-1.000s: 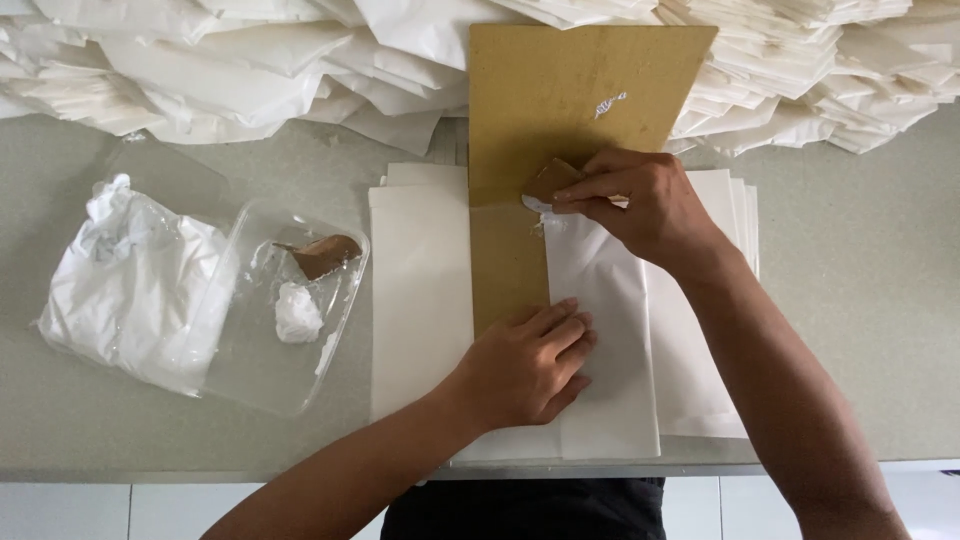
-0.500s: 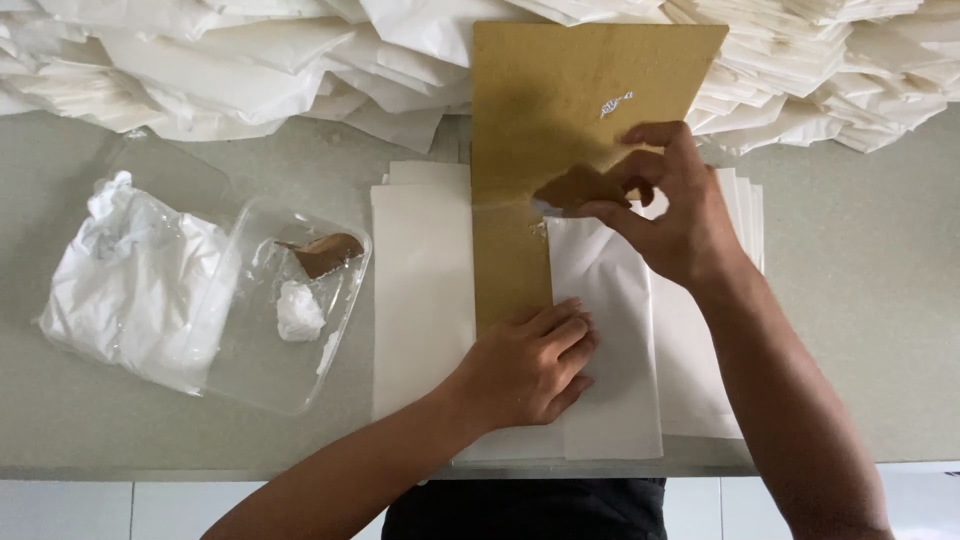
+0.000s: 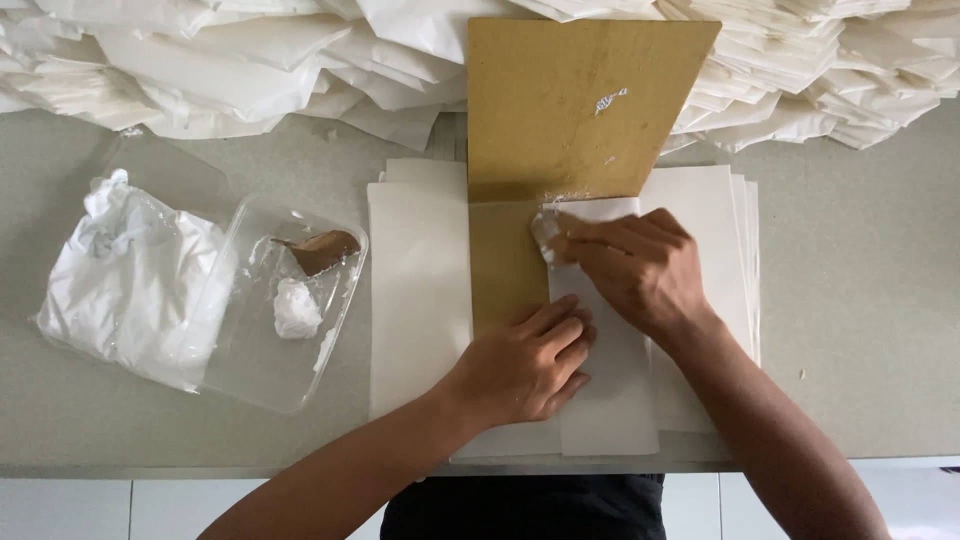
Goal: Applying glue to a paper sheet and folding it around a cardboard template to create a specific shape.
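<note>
Left part of the surface (image 3: 880, 330): a knotted white plastic bag (image 3: 130, 280) lies beside a clear plastic tray (image 3: 250, 370) and overlaps its left rim. In the tray sit a lump of white paste (image 3: 296, 308) and a small brown scrap (image 3: 322, 250), near enough to the work for an easy reach.

Centre, toward the near edge: a stack of white sheets (image 3: 415, 290) lies flat, with a brown board (image 3: 585, 105) over it, apparently serving as a straightedge or template. Left hand (image 3: 525, 365) is open, palm down, fingers spread, pressing on a narrow folded white strip (image 3: 610, 400) where it meets the board; judged to pin the paper against sliding.

Right hand (image 3: 635, 265), fingers curled and bunched, presses at the strip's top end, where white paste smears show along the board's fold line. Whether it pinches anything cannot be told.

Far edge: a heap of finished white folded papers (image 3: 250, 60) spans the full width.
</note>
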